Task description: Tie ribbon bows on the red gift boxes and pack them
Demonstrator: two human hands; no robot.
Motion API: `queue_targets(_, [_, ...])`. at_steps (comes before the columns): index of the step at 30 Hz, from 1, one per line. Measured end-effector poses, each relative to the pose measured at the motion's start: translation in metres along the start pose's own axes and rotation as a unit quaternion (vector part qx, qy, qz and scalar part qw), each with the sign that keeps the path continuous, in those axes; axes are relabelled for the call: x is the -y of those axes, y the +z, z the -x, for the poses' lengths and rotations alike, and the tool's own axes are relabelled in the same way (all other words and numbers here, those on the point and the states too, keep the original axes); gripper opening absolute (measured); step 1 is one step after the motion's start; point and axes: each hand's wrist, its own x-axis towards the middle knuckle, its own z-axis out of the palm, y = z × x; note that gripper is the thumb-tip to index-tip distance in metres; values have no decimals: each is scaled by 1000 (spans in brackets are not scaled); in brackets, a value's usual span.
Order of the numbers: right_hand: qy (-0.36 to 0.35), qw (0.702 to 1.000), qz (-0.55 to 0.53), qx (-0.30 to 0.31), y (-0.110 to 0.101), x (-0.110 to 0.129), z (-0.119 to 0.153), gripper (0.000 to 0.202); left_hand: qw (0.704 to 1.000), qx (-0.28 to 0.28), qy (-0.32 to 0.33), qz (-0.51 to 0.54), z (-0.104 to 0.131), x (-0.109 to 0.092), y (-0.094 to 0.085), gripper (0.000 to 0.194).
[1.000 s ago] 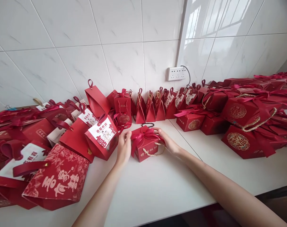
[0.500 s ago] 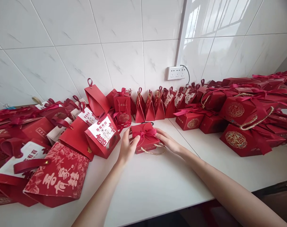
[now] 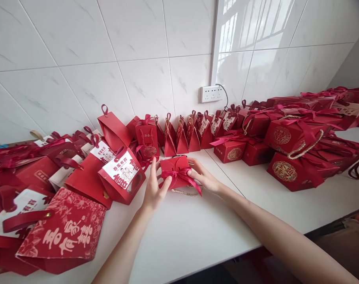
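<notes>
A small red gift box sits on the white table in front of me, with a satin ribbon bow across its top. One ribbon tail hangs down the front right, over a twisted gold cord handle. My left hand holds the box's left side, thumb by the bow and fingers stretched up along the edge. On the other side, my right hand grips the box, its thumb by the ribbon and its fingers behind the corner, partly hidden.
Red boxes with white printed cards crowd the left. Triangular boxes stand in a row along the tiled wall. Ribboned boxes are stacked at the right. A power strip is on the wall; the table's front edge is close.
The box now faces me more from above, and a ribbon tail has come down over its front right. My left fingers have straightened upward. The view has shifted slightly to the right.
</notes>
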Motion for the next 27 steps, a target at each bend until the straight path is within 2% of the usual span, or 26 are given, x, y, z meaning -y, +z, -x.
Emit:
queue_targets(3, [-10,1000,10,-18,1,-2,-2,49,1000,-10,-7,16,0,3,1,81])
queue_targets(11, [-14,999,16,-26,2,-6,-4,46,999,-14,45,21,0,1,1,45])
queue_targets(17, [-23,998,39,-42,2,-10,-3,31,998,-6,65,-25,-1,1,-1,29])
queue_targets(19, [-28,995,79,-45,1,-10,-3,29,998,-4,55,-32,-2,0,-1,27])
queue_targets(24, [-23,990,129,-58,0,-8,-3,31,999,-26,-23,-41,-4,0,0,33])
queue_targets(27, [-32,986,145,-76,2,-5,-2,25,999,-10,-27,-18,-4,-1,-1,34])
